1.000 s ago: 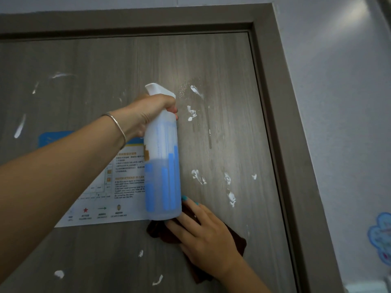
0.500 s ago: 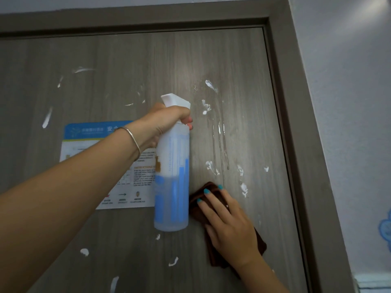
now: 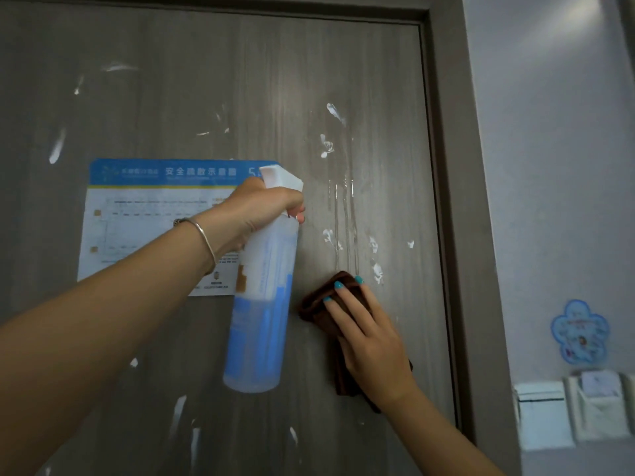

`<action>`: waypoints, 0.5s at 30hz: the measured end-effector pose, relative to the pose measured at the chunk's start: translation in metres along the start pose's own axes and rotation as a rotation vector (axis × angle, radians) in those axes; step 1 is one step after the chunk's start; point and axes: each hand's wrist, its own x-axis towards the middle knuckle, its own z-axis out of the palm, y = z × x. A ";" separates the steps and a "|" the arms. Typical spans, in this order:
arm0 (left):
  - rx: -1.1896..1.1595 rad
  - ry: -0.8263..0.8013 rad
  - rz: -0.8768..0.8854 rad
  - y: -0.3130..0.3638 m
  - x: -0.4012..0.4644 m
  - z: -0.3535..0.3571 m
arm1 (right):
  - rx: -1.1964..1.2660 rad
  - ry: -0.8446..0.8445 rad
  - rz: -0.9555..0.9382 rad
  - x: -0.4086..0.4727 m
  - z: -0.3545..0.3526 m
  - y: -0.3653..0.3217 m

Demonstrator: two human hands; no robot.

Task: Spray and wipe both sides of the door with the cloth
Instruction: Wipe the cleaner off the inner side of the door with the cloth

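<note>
Grey-brown wood-grain door (image 3: 213, 80), closed in its frame, dotted with white smears; wet streaks run down right of centre. Translucent spray bottle (image 3: 263, 297) with white trigger head, blue liquid about half full, held roughly upright just off the door, nozzle toward the streaks. Dark brown cloth (image 3: 318, 305), bunched, pressed flat on the door just below the streaks, right of the bottle.
</note>
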 end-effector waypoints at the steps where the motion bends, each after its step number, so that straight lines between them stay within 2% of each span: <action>1: 0.016 -0.015 -0.002 -0.006 -0.003 0.003 | -0.005 0.007 0.003 -0.003 -0.005 0.001; 5: 0.008 -0.022 -0.004 -0.025 -0.016 0.024 | -0.021 -0.050 0.024 -0.015 -0.019 0.012; 11: -0.044 0.015 -0.019 -0.048 -0.027 0.053 | 0.031 -0.089 0.278 -0.013 -0.040 0.024; 15: -0.037 0.070 -0.048 -0.055 -0.036 0.069 | 0.030 -0.124 0.332 -0.017 -0.052 0.035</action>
